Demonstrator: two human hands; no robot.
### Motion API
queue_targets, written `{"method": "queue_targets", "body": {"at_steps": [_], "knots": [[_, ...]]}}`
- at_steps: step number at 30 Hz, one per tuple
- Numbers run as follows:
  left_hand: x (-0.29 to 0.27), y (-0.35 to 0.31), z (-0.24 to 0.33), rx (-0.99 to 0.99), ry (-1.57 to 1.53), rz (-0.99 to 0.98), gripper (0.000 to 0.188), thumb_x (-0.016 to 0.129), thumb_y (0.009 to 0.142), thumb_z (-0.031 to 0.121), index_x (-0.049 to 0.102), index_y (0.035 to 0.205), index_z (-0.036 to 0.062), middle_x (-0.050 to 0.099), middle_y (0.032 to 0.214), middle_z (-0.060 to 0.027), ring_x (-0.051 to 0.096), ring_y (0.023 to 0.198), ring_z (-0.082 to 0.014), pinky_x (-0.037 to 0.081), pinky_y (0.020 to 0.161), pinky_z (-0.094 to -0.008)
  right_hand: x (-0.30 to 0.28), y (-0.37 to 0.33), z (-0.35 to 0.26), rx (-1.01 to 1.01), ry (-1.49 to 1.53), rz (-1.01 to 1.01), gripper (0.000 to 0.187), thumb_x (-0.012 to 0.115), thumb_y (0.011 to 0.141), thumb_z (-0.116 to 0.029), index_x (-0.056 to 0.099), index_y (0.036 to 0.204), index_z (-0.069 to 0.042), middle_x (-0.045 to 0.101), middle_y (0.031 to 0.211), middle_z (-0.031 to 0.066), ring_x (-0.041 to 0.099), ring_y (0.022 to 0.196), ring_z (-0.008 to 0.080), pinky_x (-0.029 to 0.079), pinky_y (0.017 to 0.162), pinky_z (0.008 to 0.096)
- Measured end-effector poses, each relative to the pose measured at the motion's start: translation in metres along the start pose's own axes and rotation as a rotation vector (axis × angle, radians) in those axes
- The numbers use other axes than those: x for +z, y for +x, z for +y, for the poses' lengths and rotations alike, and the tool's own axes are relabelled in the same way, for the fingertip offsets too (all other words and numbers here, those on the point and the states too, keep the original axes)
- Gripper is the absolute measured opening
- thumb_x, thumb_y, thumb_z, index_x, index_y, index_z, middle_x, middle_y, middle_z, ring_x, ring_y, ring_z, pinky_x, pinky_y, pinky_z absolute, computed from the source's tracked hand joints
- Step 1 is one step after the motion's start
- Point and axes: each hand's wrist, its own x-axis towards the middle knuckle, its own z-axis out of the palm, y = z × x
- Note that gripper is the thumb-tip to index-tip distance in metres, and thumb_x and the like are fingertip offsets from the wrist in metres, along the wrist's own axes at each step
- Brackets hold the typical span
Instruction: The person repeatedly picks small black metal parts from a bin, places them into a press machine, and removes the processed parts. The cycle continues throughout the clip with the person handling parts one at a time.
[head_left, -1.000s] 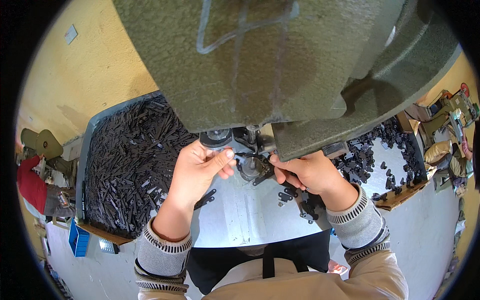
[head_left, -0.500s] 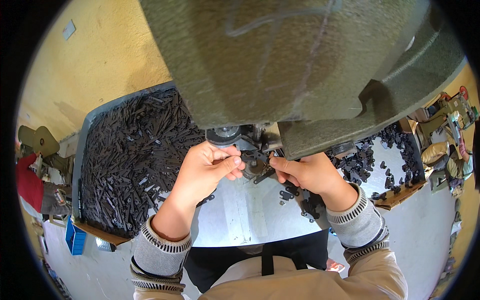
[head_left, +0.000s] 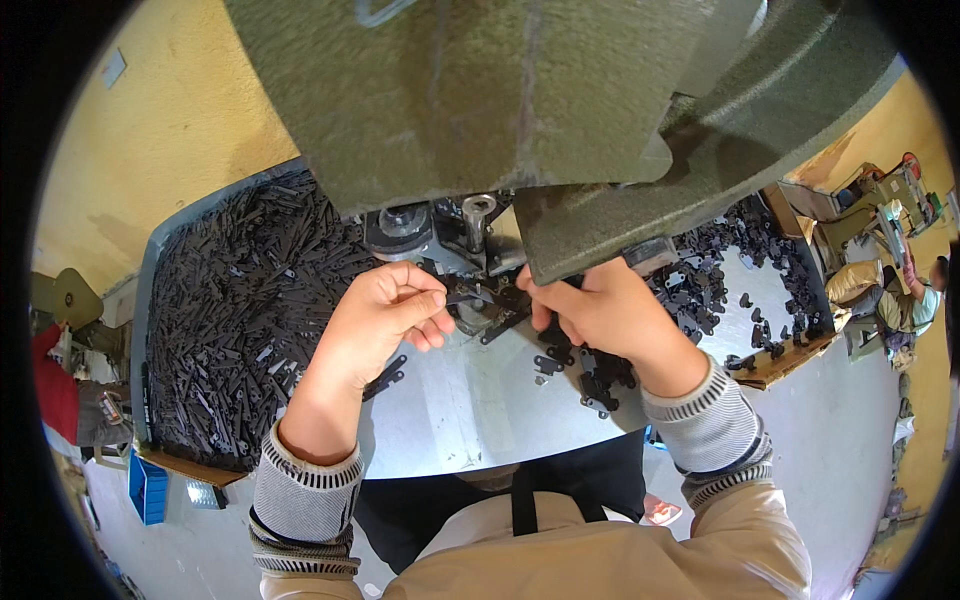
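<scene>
My left hand (head_left: 385,318) is closed in a pinch beside the tooling of a green press (head_left: 450,110). At its thumb tip is a dark flat metal strip (head_left: 466,297), which reaches toward the middle of the tooling. My right hand (head_left: 608,312) is on the other side, under the press's overhanging edge, with its thumb and fingers drawn together. Whatever is between those fingers is hidden. Above and between the hands sits a metal clamp block (head_left: 402,228) with an eye-headed bolt (head_left: 478,212).
At left, a pile of dark metal strips (head_left: 240,320) fills a grey-rimmed tray. Small black plates (head_left: 700,285) are heaped at right; several more (head_left: 603,378) lie near my right wrist on the metal table (head_left: 455,410). A blue bin (head_left: 148,490) stands lower left. Other people are at both sides.
The whole view has shifted, so the press and table appear higher and further left. The bolt between the hands now shows more plainly. Both hands remain at the tooling.
</scene>
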Motion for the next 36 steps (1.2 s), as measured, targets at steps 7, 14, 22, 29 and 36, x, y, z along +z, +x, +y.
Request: {"method": "queue_targets", "body": {"at_steps": [7, 14, 22, 29, 36], "knots": [[-0.001, 0.0, 0.0, -0.043, -0.03, -0.002, 0.014, 0.066, 0.091, 0.013, 0.062, 0.093, -0.0006, 0.068, 0.075, -0.0122, 0.064, 0.06, -0.014, 0.05, 0.054, -0.0222, -0.007, -0.045, 0.015, -0.35, -0.633, -0.032, 0.017, 0.075, 0.078, -0.014, 0.068, 0.089, -0.003, 0.068, 0.075, 0.0116, 0.067, 0.066, 0.0247, 0.051, 0.061, 0.0309], [-0.003, -0.001, 0.0, -0.076, 0.003, -0.002, 0.016, 0.066, 0.092, 0.015, 0.062, 0.093, -0.0009, 0.067, 0.075, -0.0117, 0.064, 0.061, -0.0147, 0.051, 0.055, -0.023, 0.006, -0.047, 0.039, -0.529, -0.804, 0.044, 0.015, 0.07, 0.077, -0.019, 0.063, 0.084, -0.008, 0.064, 0.073, 0.0095, 0.064, 0.065, 0.0312, 0.051, 0.056, 0.0402], [-0.002, -0.003, 0.001, -0.031, 0.008, -0.018, 0.016, 0.065, 0.093, 0.015, 0.062, 0.093, -0.0013, 0.067, 0.076, -0.0117, 0.064, 0.063, -0.0163, 0.051, 0.058, -0.0253, 0.002, -0.045, 0.016, -0.328, -0.575, 0.097, 0.013, 0.066, 0.087, -0.013, 0.065, 0.095, -0.003, 0.066, 0.077, 0.0136, 0.065, 0.066, 0.028, 0.051, 0.061, 0.0332], [-0.013, -0.007, 0.008, 0.079, -0.122, 0.011, 0.013, 0.063, 0.094, 0.014, 0.06, 0.098, 0.0021, 0.064, 0.075, -0.0059, 0.057, 0.06, -0.0107, 0.048, 0.057, -0.0227, -0.002, -0.011, 0.002, -0.346, -0.448, 0.007, 0.018, 0.063, 0.091, -0.011, 0.058, 0.105, 0.001, 0.063, 0.093, 0.0151, 0.058, 0.085, 0.0251, 0.046, 0.081, 0.0335], [-0.031, -0.019, 0.022, 0.282, -0.13, 0.193, 0.007, 0.057, 0.086, 0.005, 0.061, 0.092, 0.0035, 0.061, 0.071, -0.0026, 0.052, 0.057, -0.0064, 0.038, 0.05, -0.0182, 0.022, 0.02, -0.006, -0.596, -0.522, 0.106, 0.021, 0.07, 0.086, -0.011, 0.059, 0.099, 0.0, 0.059, 0.082, 0.0117, 0.054, 0.073, 0.0229, 0.046, 0.069, 0.0342]]}}
